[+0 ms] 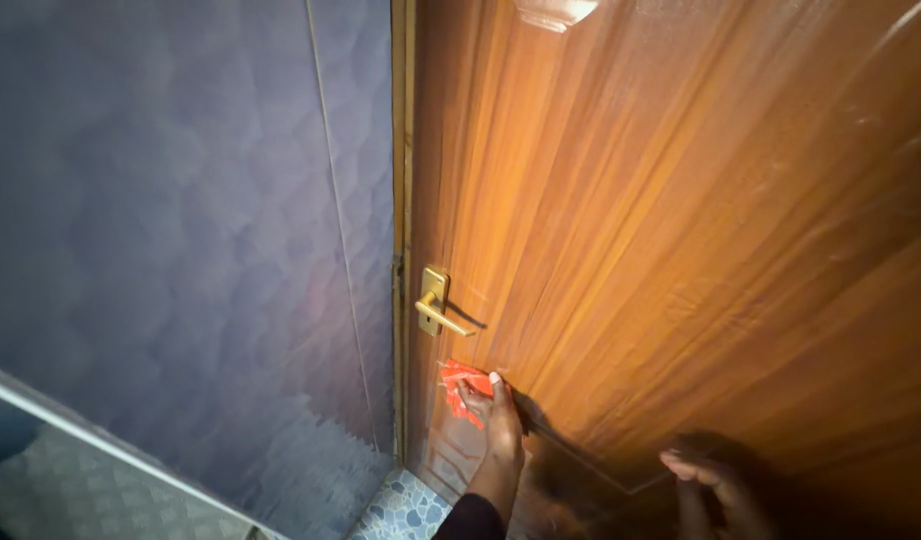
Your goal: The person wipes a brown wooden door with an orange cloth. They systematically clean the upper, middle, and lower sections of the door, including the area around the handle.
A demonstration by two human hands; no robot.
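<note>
The left hand [498, 420] presses a red cloth [462, 388] flat against the door [680, 250], just below the brass handle [435, 308] and near the door's latch edge. Its fingers [477, 395] lie close together over the cloth, holding it to the wood, with crumpled folds showing past the fingertips toward the frame. The arm comes up from the bottom of the view in a dark sleeve [472, 520]. The right hand [705, 478] hangs low at the right, close to the door but blurred and in shadow; its fingers look loosely curled and hold nothing that can be made out, and whether they touch the wood cannot be told. The door is glossy brown wood grain, and the hand's reflection shows on it. To the left of the frame stands a purple wall [180, 220], and a patch of blue pebble-patterned floor [405, 510] shows at the door's foot.
</note>
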